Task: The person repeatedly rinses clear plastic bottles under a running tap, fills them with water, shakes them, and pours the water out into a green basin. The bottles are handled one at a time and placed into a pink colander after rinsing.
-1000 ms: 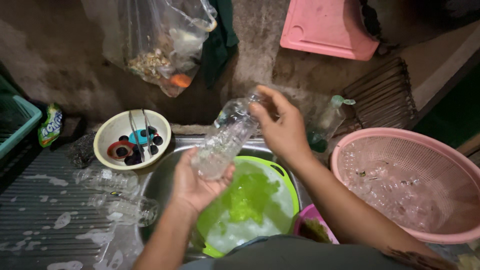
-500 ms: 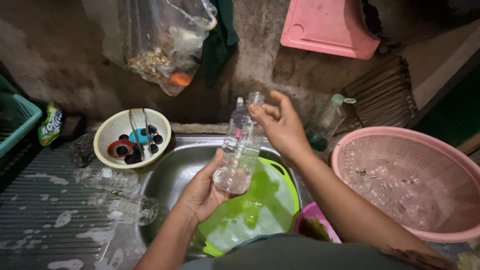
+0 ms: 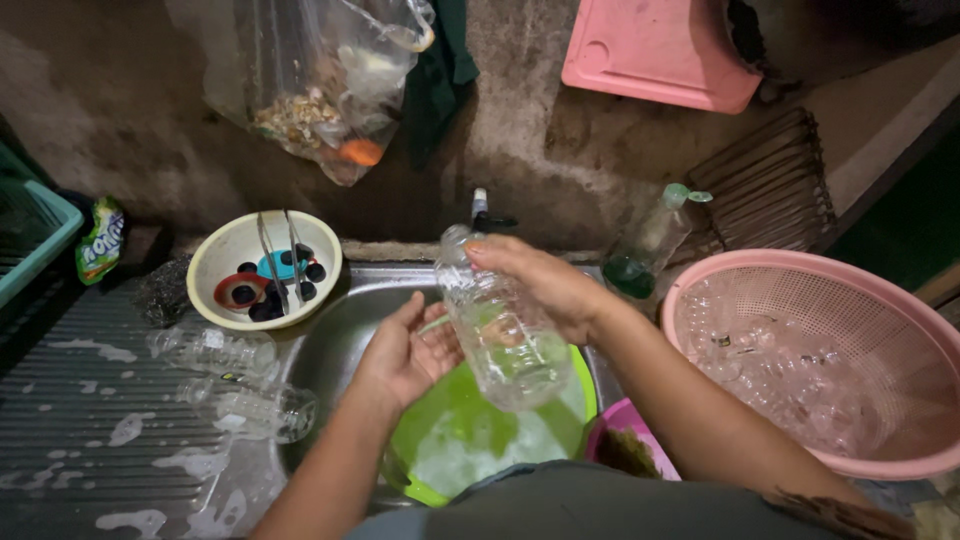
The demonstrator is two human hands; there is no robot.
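The clear plastic bottle (image 3: pixel 500 330) tipped back from upright; the left hand (image 3: pixel 405 355) slipped from its base to its side.

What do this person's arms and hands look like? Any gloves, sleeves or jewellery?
Both are bare: no gloves on the left hand or right hand, and no sleeves on either forearm as far as the view shows. I see no rings, watch or bracelets. The fingers look wet. A dark mark, possibly a tattoo, shows near the right elbow at the picture's edge.

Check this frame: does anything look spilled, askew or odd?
Two clear plastic bottles lie on their sides on the wet ribbed metal drainboard, amid patches of foam. Nothing looks damaged.
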